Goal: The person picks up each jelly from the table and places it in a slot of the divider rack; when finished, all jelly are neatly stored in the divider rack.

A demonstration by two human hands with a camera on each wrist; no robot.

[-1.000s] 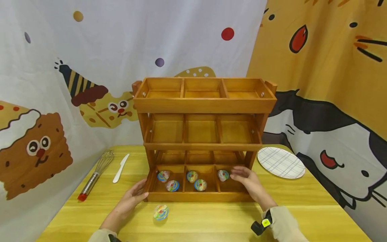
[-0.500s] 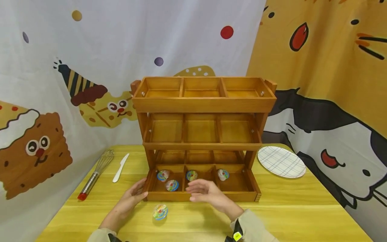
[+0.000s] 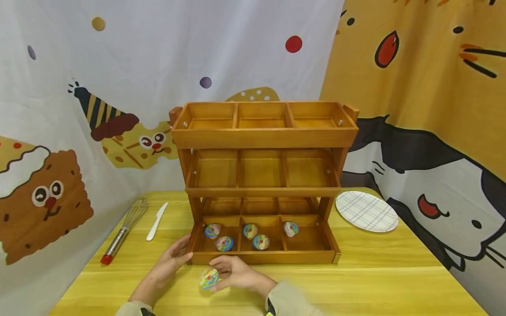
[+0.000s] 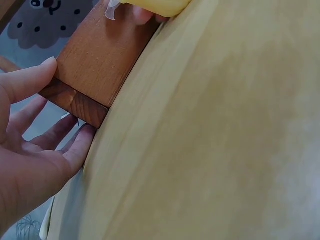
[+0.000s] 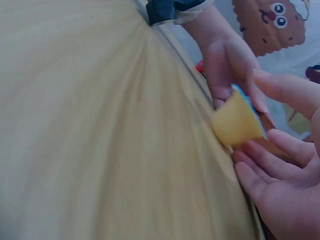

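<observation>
A yellow jelly cup [image 3: 209, 278] with a blue-edged printed lid is on the table before the rack, tilted. My right hand [image 3: 239, 275] is around its right side. In the right wrist view, the fingers [image 5: 262, 170] lie beside the jelly cup [image 5: 235, 122], and the thumb stands apart from it. My left hand [image 3: 168, 265] rests on the left front corner of the wooden rack [image 3: 261, 258], thumb at the front board and fingers, loosely extended, along the side. Several jelly cups lie in the bottom tier: two left, two middle, one jelly cup [image 3: 290, 228] right.
A whisk [image 3: 124, 230] and a white knife [image 3: 157, 221] lie on the table to the left. To the right is a checked plate [image 3: 366, 211]. The rack's upper tiers [image 3: 265, 138] rise behind the bottom one, with a printed curtain [image 3: 253, 44] behind.
My right hand has moved from the right compartment, across the middle, down-left to the loose jelly cup in front. My left hand has stayed at the rack's corner.
</observation>
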